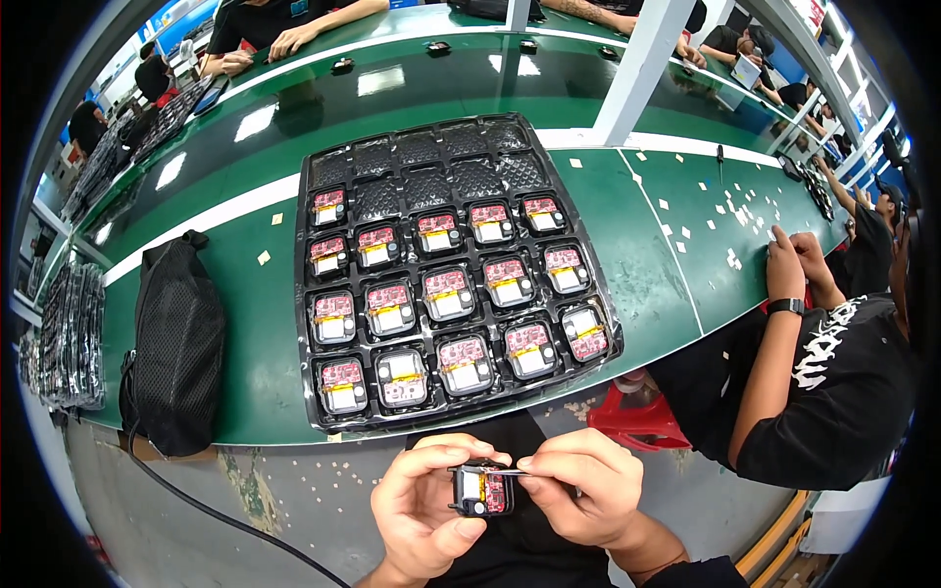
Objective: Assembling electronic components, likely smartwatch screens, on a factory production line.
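Note:
Just in front of the table edge, my left hand (421,505) cradles a small black device housing (481,491) between thumb and fingers. Inside the housing are a red circuit board, a silver-white block and a strip of yellow tape. My right hand (580,485) pinches a pair of slim metal tweezers (508,472), whose tip reaches over the housing's upper part. Beyond my hands lies a black plastic tray (306,377), with similar red-and-white units in its nearer pockets and bare pockets in its far rows. Whether the tweezers' tip touches the board is too small to tell.
A black mesh bag (179,343) lies left of the tray, beside stacked trays (71,338). Small pale squares (735,220) are scattered at the right. Another person (814,382) works there near a red stool (637,421). A white post (642,73) rises behind the tray.

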### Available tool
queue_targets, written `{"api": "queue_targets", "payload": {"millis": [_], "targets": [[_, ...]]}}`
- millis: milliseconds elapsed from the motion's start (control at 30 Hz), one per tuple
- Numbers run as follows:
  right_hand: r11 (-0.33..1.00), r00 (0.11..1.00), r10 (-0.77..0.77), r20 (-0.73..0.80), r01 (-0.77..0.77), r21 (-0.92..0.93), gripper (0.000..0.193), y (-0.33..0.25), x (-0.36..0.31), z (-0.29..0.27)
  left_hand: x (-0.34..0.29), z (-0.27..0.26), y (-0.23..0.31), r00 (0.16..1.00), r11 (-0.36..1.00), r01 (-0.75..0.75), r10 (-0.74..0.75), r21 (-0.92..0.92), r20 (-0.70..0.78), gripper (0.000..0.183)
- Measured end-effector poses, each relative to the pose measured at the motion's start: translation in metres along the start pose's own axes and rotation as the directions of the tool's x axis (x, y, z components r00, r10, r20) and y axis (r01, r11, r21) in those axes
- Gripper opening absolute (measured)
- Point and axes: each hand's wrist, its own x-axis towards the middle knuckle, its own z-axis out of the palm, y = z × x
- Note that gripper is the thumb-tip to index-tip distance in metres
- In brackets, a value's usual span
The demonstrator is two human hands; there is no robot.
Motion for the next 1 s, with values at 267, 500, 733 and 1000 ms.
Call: {"api": "queue_targets", "payload": {"millis": [267, 500, 733, 1000], "targets": [[0.995, 0.999, -0.034, 0.030, 0.037, -0.091, 0.026, 0.001, 0.000, -0.003, -0.002, -0.003, -0.001, 1.000, 1.000, -0.003, 0.003, 0.004, 0.027, 0.062], [0.971, 0.991, -0.131, 0.000, 0.128, -0.203, 0.024, 0.005, -0.006, 0.000, -0.003, 0.000, 0.003, 0.999, 0.999, 0.042, -0.042, -0.008, -0.005, 0.063], [0.956, 0.984, -0.175, -0.036, 0.161, -0.245, 0.023, 0.004, -0.007, 0.002, -0.005, 0.003, 0.001, 0.999, 0.999, 0.050, -0.050, -0.016, -0.018, 0.064], [0.955, 0.991, -0.125, -0.041, 0.108, -0.278, 0.017, 0.000, -0.017, 0.003, -0.009, 0.012, 0.003, 0.995, 0.997, 0.076, -0.078, -0.031, -0.068, 0.066]]}}
